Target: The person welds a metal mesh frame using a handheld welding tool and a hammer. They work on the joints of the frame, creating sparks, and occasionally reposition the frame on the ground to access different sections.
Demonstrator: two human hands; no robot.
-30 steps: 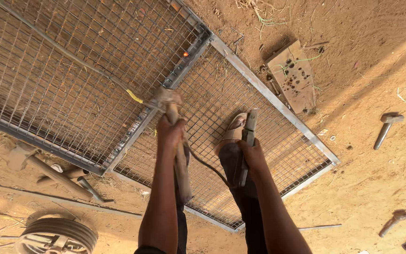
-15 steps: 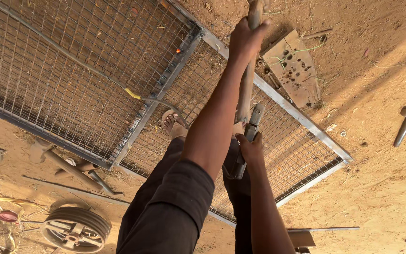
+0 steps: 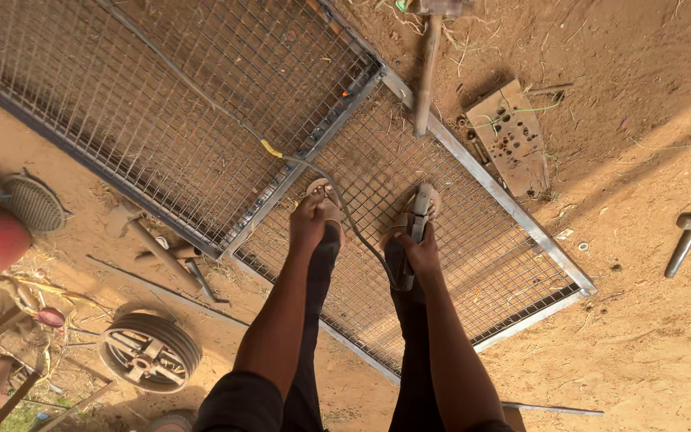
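I stand in sandals on a wire-mesh panel in a grey metal frame (image 3: 513, 210) that lies on sandy ground. My right hand (image 3: 421, 254) grips a grey welding electrode holder (image 3: 417, 214) above my right foot; its black cable (image 3: 353, 228) curves away toward the frame's middle bar. My left hand (image 3: 307, 224) hangs over my left foot with loosely curled fingers and nothing in it. A wooden-handled hammer (image 3: 425, 76) lies across the far edge of the frame, away from both hands. A small orange weld spot (image 3: 345, 94) glows on the middle bar.
A drilled metal plate (image 3: 509, 136) lies beyond the frame on the right, and a second hammer (image 3: 685, 240) lies farther right. On the left are a pulley wheel (image 3: 149, 352), another hammer (image 3: 133, 228), a round wire guard (image 3: 32, 204) and a thin rod (image 3: 553, 410).
My left hand swung the hammer up, let it go and dropped back down empty; the hammer now lies at the far edge of the frame. My right hand kept hold of the electrode holder.
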